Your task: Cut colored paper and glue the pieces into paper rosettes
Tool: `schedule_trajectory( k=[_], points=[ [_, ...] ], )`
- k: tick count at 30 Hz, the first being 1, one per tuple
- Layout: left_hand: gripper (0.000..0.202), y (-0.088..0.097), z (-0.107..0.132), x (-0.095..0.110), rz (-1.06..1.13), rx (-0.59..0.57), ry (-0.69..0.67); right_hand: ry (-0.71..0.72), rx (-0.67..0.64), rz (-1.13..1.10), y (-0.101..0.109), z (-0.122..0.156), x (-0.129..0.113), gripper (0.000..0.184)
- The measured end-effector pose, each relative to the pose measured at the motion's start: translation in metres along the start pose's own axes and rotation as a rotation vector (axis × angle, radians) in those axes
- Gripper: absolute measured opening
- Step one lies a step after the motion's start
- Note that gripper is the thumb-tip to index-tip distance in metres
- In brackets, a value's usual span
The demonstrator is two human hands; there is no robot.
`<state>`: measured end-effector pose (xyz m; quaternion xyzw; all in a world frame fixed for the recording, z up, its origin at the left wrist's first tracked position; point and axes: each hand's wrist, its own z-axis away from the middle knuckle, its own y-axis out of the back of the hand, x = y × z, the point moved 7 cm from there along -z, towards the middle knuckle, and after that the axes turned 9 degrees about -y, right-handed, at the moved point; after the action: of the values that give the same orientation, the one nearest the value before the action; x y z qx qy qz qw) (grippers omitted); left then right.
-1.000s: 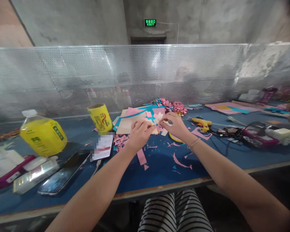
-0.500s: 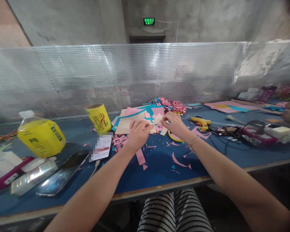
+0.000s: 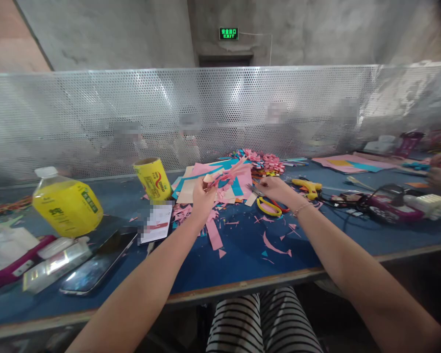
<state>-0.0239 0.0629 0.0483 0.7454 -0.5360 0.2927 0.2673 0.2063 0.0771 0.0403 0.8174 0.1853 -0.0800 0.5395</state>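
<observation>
Pink paper (image 3: 225, 179) pinched in left grip (image 3: 205, 197); right grip (image 3: 278, 189) unclear; scraps (image 3: 215, 235) litter blue table (image 3: 231, 274), perforated screen (image 3: 220, 110) behind.

My left arm (image 3: 161, 269) slanted forward and inward, the fingers of my left grip (image 3: 205, 196) curled together. My right arm (image 3: 353, 267) angled inward too, its right grip (image 3: 274, 190) knuckles-up, fingers bent.
</observation>
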Motion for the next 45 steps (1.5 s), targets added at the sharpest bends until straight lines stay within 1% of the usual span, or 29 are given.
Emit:
schedule_trajectory(
  k=[2, 4, 6, 8, 11, 13, 15, 18, 22, 26, 29, 32, 35, 37, 41, 45],
  points=[
    [0.021, 0.0, 0.0, -0.004, 0.087, 0.027, 0.037, 0.011, -0.028, -0.036, 0.0, 0.003, -0.006, 0.03],
    [0.02, -0.002, 0.0, -0.008, 0.173, 0.032, 0.072, 0.027, -0.028, -0.078, 0.002, 0.005, -0.012, 0.022],
    [0.019, -0.005, 0.001, -0.01, 0.281, 0.013, 0.125, 0.045, -0.042, -0.111, 0.001, 0.006, -0.016, 0.013],
    [0.02, -0.01, 0.004, -0.01, 0.403, -0.014, 0.204, 0.047, -0.067, -0.119, 0.0, 0.006, -0.017, 0.01],
    [0.025, -0.017, 0.011, -0.008, 0.569, -0.071, 0.368, 0.015, -0.091, -0.109, -0.003, 0.005, -0.015, 0.012],
    [0.028, -0.021, 0.016, -0.009, 0.644, -0.087, 0.476, 0.004, -0.095, -0.102, -0.005, 0.004, -0.015, 0.014],
    [0.031, -0.024, 0.019, -0.01, 0.681, -0.086, 0.536, 0.016, -0.098, -0.089, -0.007, 0.003, -0.016, 0.016],
    [0.032, -0.027, 0.02, -0.015, 0.663, -0.103, 0.553, 0.036, -0.094, -0.054, -0.011, 0.002, -0.017, 0.016],
    [0.031, -0.029, 0.02, -0.02, 0.607, -0.112, 0.554, 0.054, -0.077, -0.016, -0.012, 0.001, -0.018, 0.023],
    [0.027, -0.028, 0.022, -0.019, 0.584, -0.106, 0.573, 0.064, -0.061, 0.003, -0.01, 0.001, -0.02, 0.029],
    [0.027, -0.029, 0.022, -0.018, 0.586, -0.125, 0.567, 0.068, -0.058, -0.019, -0.008, 0.003, -0.022, 0.033],
    [0.026, -0.028, 0.022, -0.019, 0.579, -0.128, 0.559, 0.049, -0.095, -0.137, -0.008, 0.004, -0.023, 0.03],
    [0.026, -0.029, 0.022, -0.021, 0.579, -0.14, 0.549, -0.009, -0.14, -0.275, -0.009, 0.003, -0.02, 0.022],
    [0.026, -0.03, 0.022, -0.021, 0.582, -0.15, 0.543, -0.029, -0.163, -0.329, -0.011, 0.003, -0.018, 0.018],
    [0.026, -0.03, 0.022, -0.023, 0.585, -0.141, 0.543, -0.01, -0.177, -0.384, -0.012, 0.003, -0.018, 0.017],
    [0.028, -0.03, 0.021, -0.024, 0.596, -0.136, 0.546, 0.015, -0.14, -0.348, -0.009, 0.003, -0.021, 0.015]
  ],
)
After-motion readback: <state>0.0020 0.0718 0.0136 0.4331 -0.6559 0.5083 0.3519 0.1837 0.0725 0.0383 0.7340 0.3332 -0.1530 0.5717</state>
